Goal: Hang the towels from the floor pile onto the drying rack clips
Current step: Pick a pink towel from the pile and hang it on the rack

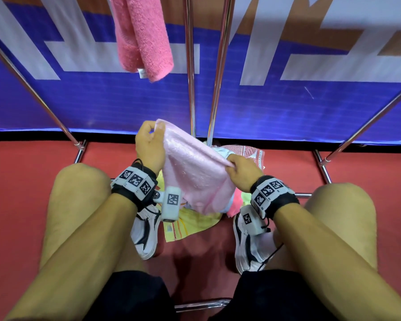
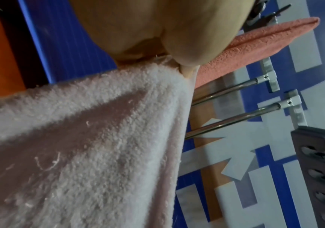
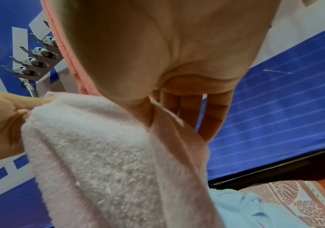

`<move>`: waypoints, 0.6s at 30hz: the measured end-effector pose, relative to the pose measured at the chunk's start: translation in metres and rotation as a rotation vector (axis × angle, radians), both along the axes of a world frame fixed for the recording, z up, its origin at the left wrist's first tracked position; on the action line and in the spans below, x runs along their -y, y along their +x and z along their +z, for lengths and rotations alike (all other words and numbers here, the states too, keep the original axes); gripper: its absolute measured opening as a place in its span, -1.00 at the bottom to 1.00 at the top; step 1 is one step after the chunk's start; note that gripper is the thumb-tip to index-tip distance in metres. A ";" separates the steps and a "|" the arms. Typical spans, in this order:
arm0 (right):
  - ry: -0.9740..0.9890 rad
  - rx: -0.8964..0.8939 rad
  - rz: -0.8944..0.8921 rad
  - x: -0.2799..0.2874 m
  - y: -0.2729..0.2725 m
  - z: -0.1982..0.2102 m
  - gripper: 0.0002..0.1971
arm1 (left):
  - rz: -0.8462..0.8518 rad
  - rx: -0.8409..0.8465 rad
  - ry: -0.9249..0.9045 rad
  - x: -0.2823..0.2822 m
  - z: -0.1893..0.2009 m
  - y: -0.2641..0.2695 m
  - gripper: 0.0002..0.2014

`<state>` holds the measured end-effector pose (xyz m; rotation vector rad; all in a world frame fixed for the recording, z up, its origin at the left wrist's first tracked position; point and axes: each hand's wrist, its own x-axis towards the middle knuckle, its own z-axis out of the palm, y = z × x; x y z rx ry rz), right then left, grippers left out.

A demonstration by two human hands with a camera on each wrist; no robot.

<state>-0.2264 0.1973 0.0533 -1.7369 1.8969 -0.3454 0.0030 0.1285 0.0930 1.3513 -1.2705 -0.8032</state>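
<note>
A pale pink towel (image 1: 190, 172) is stretched between both hands above the floor pile (image 1: 190, 223). My left hand (image 1: 149, 140) pinches its upper corner, seen close in the left wrist view as thumb and finger on the pale pink towel (image 2: 99, 138). My right hand (image 1: 240, 169) pinches the opposite edge, where the pale pink towel (image 3: 108, 162) drapes below the thumb. A darker pink towel (image 1: 144, 35) hangs from the rack above. A row of metal clips (image 3: 34, 61) shows in the right wrist view.
Chrome rack poles (image 1: 190, 66) rise in front of a blue and white banner (image 1: 287, 107). Yellow, blue and patterned towels (image 1: 245, 151) lie on the red floor between my shoes (image 1: 146, 230). Rack base tubes (image 1: 322, 167) cross the floor at both sides.
</note>
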 end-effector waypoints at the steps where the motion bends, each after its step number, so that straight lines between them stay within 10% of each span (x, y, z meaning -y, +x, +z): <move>1: 0.000 0.001 -0.015 0.000 -0.002 0.000 -0.75 | 0.024 -0.010 0.006 0.002 0.000 0.002 -0.69; 18: -0.052 0.081 -0.320 -0.005 -0.030 0.025 -0.72 | 0.265 -0.041 0.126 0.021 -0.024 0.024 -0.67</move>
